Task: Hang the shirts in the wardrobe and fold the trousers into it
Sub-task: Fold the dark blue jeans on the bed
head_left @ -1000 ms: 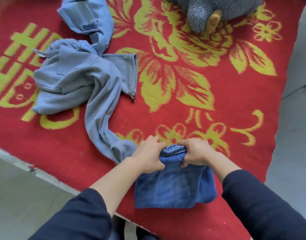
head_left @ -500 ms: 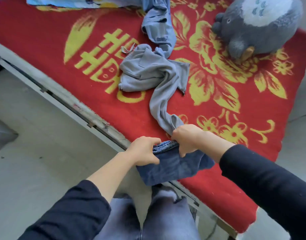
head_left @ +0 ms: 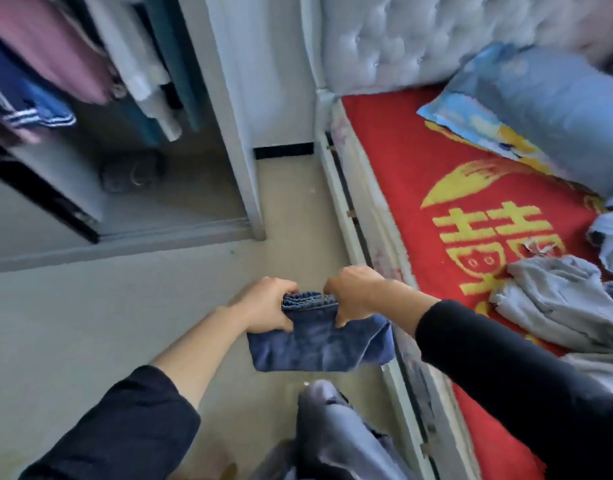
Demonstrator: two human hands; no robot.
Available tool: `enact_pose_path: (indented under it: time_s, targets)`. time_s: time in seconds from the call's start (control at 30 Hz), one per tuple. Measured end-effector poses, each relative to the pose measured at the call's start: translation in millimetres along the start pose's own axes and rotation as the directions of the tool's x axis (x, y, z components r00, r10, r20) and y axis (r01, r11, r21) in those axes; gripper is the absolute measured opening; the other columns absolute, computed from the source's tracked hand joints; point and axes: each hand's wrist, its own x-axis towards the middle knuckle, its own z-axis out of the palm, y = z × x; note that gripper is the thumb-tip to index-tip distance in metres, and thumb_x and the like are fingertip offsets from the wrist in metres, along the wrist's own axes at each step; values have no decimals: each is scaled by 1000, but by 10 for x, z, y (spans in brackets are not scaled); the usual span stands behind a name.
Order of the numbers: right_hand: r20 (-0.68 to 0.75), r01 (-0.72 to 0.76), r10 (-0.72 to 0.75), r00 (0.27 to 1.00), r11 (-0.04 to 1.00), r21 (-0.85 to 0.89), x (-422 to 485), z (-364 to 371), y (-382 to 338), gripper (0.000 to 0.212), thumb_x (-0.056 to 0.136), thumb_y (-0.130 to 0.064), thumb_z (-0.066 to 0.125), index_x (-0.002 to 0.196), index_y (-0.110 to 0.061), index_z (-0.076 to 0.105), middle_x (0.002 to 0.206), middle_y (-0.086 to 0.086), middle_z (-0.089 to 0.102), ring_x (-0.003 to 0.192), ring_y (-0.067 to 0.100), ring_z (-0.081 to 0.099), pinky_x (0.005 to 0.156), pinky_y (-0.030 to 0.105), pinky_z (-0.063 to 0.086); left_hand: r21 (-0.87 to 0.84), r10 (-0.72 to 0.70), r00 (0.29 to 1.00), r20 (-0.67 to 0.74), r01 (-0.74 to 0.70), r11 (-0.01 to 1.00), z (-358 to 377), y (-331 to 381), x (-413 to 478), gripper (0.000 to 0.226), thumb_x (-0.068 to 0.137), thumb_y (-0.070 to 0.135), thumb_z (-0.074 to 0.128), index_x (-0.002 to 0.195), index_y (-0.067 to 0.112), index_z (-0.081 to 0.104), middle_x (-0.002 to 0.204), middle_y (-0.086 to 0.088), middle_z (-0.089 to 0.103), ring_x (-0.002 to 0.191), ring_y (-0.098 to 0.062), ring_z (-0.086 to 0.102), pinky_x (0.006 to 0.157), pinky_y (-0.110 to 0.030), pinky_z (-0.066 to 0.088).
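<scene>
Folded dark blue jeans (head_left: 315, 344) hang in the air above the floor, between the bed and the wardrobe. My left hand (head_left: 268, 304) grips the left end of their top edge and my right hand (head_left: 353, 292) grips the right end. The open wardrobe (head_left: 235, 140) stands at the upper left with several garments (head_left: 73, 60) hanging inside. A crumpled grey garment (head_left: 561, 299) lies on the red and yellow bed cover (head_left: 436, 174) at the right.
A blue pillow (head_left: 540, 98) lies at the head of the bed below a tufted pale headboard (head_left: 419, 32). A dark round object (head_left: 132, 174) sits on the wardrobe floor. Beige floor (head_left: 90, 323) runs between bed frame and wardrobe. My knee (head_left: 333, 427) shows below.
The jeans have been lifted off the bed and carried left over the floor, both hands still holding them. The view has swung from the bed toward the wardrobe.
</scene>
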Motion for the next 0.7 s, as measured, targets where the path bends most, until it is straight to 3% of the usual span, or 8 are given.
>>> enact_pose_path:
  time_s: [0.17, 0.4, 0.53, 0.7]
  targets:
    - [-55, 87, -93, 994, 990, -111, 1045, -684, -391, 37, 71, -42, 75, 100, -21, 65, 81, 0, 61, 69, 24, 53, 60, 31, 42, -9, -104, 988, -115, 104, 995, -645, -911, 110, 43, 61, 28, 70, 103, 29, 62, 96, 3, 68, 86, -23, 62, 67, -31, 51]
    - [-71, 195, -213, 974, 960, -202, 2753, -1774, -804, 37, 73, -39, 70, 105, -21, 65, 99, 6, 66, 89, 30, 63, 66, 31, 42, -75, -234, 946, -225, 222, 972, -1639, -2293, 575, 30, 61, 22, 62, 89, 29, 53, 87, 5, 66, 81, -23, 60, 60, -28, 42]
    - [-114, 257, -296, 948, 927, -271, 3423, -2342, -1190, 24, 76, -33, 61, 97, -21, 64, 92, 5, 65, 86, 30, 64, 64, 31, 41, -91, -315, 907, -280, 301, 949, -2106, -2975, 641, 33, 67, 22, 58, 99, 29, 53, 90, 6, 65, 84, -22, 59, 65, -31, 47]
    - [-111, 297, -338, 935, 914, -276, 4204, -2884, -1767, 22, 76, -34, 59, 94, -23, 62, 78, 0, 54, 79, 27, 60, 63, 30, 39, 4, -336, 873, -352, 361, 933, -2637, -3825, 611, 33, 76, 23, 56, 109, 23, 51, 97, -2, 65, 87, -29, 61, 64, -31, 40]
